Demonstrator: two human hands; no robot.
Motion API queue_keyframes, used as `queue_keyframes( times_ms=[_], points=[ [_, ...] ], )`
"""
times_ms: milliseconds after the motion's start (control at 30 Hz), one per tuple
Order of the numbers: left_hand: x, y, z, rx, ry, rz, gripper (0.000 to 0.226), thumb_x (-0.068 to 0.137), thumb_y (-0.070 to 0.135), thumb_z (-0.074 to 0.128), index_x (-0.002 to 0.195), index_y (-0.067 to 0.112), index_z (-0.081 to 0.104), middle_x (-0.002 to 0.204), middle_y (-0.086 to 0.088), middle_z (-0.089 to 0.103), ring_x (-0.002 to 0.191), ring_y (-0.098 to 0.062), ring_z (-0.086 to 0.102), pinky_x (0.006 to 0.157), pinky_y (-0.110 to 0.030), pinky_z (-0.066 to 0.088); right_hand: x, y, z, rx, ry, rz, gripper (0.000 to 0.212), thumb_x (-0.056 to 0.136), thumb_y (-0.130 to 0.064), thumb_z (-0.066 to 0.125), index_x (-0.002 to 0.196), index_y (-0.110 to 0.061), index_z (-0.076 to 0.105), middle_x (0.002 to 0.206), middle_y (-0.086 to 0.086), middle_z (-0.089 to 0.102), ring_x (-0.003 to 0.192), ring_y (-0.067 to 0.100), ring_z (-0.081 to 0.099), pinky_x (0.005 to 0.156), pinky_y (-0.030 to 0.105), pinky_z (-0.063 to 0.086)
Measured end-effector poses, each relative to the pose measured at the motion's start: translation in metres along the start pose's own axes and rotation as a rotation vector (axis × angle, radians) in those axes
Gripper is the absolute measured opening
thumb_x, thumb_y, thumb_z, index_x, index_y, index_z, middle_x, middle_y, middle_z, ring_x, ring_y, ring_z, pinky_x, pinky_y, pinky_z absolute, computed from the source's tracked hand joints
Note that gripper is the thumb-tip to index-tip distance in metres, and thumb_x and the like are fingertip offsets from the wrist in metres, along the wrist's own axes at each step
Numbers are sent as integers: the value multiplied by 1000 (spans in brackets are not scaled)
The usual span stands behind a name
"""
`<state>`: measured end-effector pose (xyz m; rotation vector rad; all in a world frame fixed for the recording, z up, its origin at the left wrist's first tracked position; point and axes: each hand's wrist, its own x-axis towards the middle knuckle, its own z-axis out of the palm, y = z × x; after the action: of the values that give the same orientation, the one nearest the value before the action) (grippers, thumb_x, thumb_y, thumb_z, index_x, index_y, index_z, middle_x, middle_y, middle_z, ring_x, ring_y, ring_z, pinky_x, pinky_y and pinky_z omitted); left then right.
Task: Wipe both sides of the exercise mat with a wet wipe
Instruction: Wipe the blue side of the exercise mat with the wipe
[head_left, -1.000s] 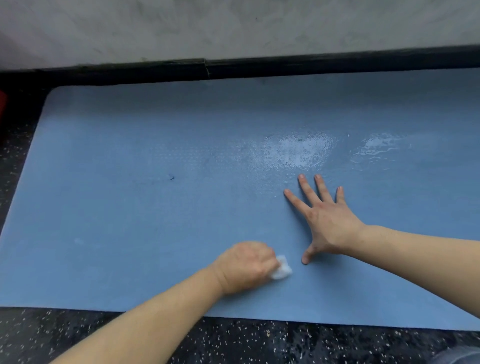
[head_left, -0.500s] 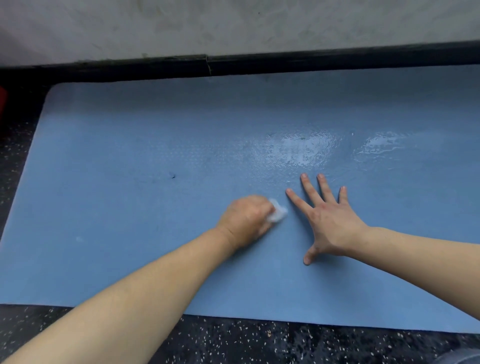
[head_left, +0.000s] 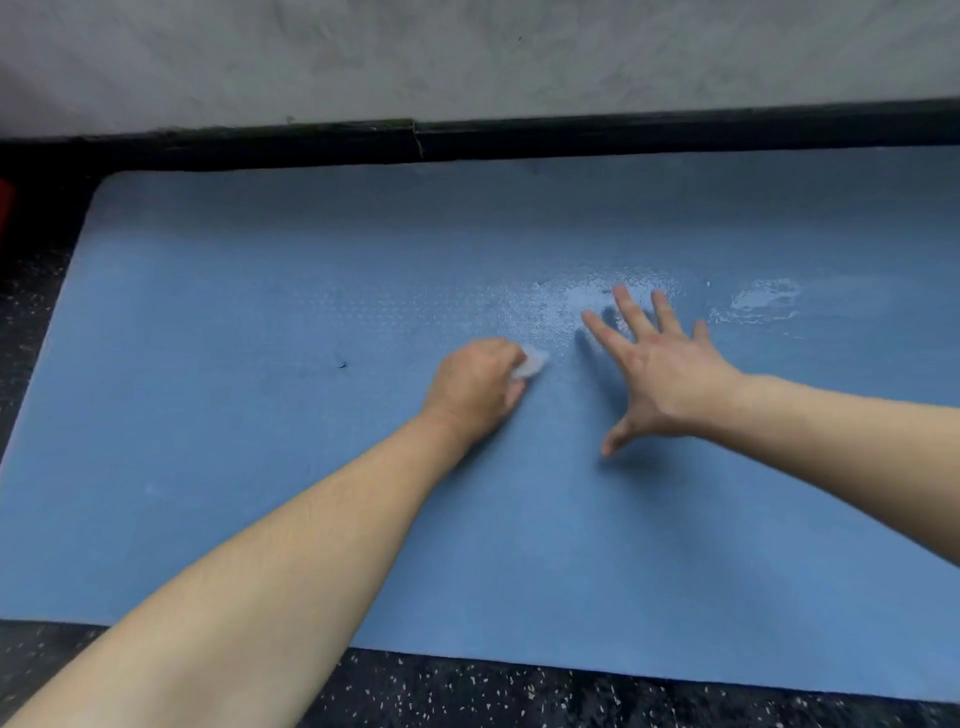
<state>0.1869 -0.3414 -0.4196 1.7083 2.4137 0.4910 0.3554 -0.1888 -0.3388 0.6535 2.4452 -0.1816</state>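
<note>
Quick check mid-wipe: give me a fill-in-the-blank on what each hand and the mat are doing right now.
1. The wet wipe is gripped by the ____ hand.
2. The right hand has its fingers ____ over the exercise mat.
3. The shiny wet patch lies toward the mat's ____ edge from the wipe.
4. The mat's colour is ____.

Missing words: left; spread; far; blue
</note>
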Motion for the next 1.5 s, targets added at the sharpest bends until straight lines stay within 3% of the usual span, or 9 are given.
queue_keyframes(
  times_ms=[200,367,533,667,833,1000,1133,1300,1500],
  points=[
    [1,31,14,-50,-141,417,24,90,32,57,79,11,62,78,-7,62,69,-30,61,51,-32,45,43,19,-7,-9,-48,15,170,37,-88,85,161,-40,-22,170,-1,-29,158,43,-18,117,77,22],
    [52,-4,4,-24,18,-64,12,88,24,67,88,12,65,86,-9,66,81,-34,64,63,-36,47,47,23,-2,-4,-34,9,170,39,-86,86,162,-39,-21,170,-2,-28,158,43,-16,117,75,25],
    [49,16,13,-65,-209,434,32,91,38,48,87,10,64,83,-8,63,75,-32,62,57,-36,48,48,24,0,-22,-21,-3,170,39,-89,83,161,-37,-24,170,0,-30,158,44,-16,116,74,28],
    [97,-26,0,35,86,-173,29,91,36,49,94,14,68,92,-6,69,87,-32,64,69,-34,44,53,26,4,-25,-39,-12,170,40,-91,81,160,-38,-28,169,0,-33,158,44,-19,117,75,26],
    [83,3,14,-19,-149,318,27,88,35,51,93,13,66,90,-6,66,84,-30,62,64,-36,47,52,29,5,-24,-38,-47,168,44,-89,82,159,-37,-28,169,-1,-32,158,42,-16,117,70,32],
    [117,-30,1,39,81,-149,15,92,27,59,96,15,67,95,-7,68,89,-34,63,70,-40,48,66,53,-30,75,-8,13,168,37,-89,84,162,-42,-17,171,-5,-22,160,37,-7,115,69,36],
    [102,-12,14,2,-182,357,16,89,29,66,94,14,64,92,-5,66,86,-30,63,66,-36,49,89,69,-37,128,-64,117,172,34,-86,88,159,-48,-24,169,-5,-33,158,41,-20,113,78,30],
    [162,-55,-8,91,122,-144,22,91,34,57,92,15,68,90,-7,70,83,-35,65,67,-38,47,93,72,-30,147,-69,128,170,38,-82,90,159,-48,-23,168,-7,-36,158,39,-23,116,77,24],
    [178,-45,-5,76,-70,271,17,91,30,63,88,14,67,86,-6,69,79,-32,65,63,-35,48,96,74,-32,121,-78,125,170,38,-84,88,159,-46,-26,166,-5,-38,157,42,-22,115,77,26]
  ],
)
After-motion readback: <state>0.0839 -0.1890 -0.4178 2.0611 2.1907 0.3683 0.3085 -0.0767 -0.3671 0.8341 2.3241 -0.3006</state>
